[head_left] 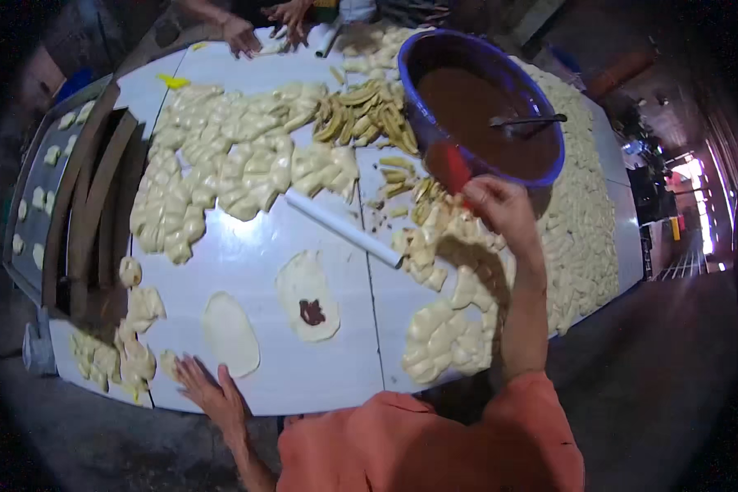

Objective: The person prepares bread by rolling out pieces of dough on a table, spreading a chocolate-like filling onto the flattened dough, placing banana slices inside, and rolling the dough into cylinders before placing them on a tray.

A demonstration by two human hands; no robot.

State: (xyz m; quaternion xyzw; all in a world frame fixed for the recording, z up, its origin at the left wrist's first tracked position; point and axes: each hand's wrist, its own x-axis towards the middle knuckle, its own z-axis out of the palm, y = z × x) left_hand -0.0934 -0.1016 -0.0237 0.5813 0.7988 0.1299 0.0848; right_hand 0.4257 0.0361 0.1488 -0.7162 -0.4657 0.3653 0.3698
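Note:
My right hand is closed round a red spatula, held at the near rim of a blue tub of brown filling. My left hand lies flat with its fingers apart at the table's near edge. Its fingertips are by a small dough lump. To its right lies a flat oval of rolled dough. Another dough sheet farther right bears a dab of brown filling. Beyond them a white rolling pin rests at a slant.
Dough pieces cover much of the white table. Peeled banana pieces lie left of the tub, which holds a dark-handled utensil. Stacked trays stand at the left. Across the table, another person's hands work dough.

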